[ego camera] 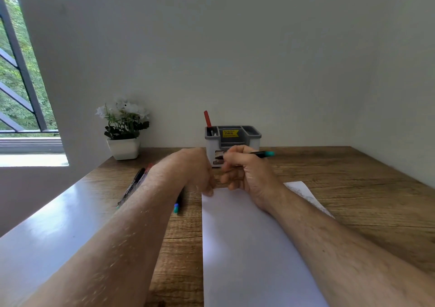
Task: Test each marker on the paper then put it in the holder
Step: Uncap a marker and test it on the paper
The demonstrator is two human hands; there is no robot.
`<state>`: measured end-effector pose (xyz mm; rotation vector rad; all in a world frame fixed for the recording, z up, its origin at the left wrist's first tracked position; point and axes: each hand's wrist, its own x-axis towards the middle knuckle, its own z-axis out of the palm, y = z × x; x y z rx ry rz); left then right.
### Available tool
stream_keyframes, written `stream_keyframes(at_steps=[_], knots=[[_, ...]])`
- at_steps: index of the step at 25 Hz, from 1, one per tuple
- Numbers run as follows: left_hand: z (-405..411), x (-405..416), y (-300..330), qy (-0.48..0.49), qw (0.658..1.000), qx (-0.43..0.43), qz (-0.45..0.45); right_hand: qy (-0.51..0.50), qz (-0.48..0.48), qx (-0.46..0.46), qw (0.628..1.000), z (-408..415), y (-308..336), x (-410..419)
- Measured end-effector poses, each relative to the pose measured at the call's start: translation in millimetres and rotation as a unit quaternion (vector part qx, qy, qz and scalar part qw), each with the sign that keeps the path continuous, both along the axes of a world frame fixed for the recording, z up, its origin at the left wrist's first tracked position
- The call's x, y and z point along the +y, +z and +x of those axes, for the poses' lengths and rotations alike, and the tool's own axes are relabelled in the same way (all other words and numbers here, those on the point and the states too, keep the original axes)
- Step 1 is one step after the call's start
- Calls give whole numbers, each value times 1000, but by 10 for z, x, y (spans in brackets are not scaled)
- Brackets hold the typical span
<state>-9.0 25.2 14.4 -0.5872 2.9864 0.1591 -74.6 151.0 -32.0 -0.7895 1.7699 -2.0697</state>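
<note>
My right hand grips a black marker with a teal end, held level above the far edge of the white paper. My left hand hovers close beside it with fingers curled; what it holds, if anything, is hidden. Behind both hands stands the grey and white holder with a red marker upright in its left compartment. Loose markers lie left of the paper: a black one, a red-tipped one, and one with a blue-teal end partly under my left forearm.
A white pot of white flowers stands at the back left of the wooden desk. The wall runs close behind the holder. A window with bars is at far left. A second sheet peeks from under the paper.
</note>
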Motion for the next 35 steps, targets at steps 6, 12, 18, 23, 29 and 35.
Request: stream_keyframes(at_steps=[6, 12, 18, 23, 29, 35], knots=[[76, 35, 37, -32, 998, -40, -42, -27, 78, 31, 996, 25, -18, -4], [48, -16, 43, -35, 999, -29, -26, 7, 190, 146, 971, 64, -9, -24], [12, 14, 8, -53, 994, -70, -66, -59, 230, 222, 946, 103, -12, -55], [-4, 17, -7, -53, 993, -75, -73, -58, 252, 240, 936, 87, -14, -78], [-49, -21, -61, -38, 996, -50, -67, -47, 272, 243, 930, 99, 5, -88], [-129, -128, -137, -18, 999, -8, -50, -49, 274, 246, 928, 101, 4, -93]])
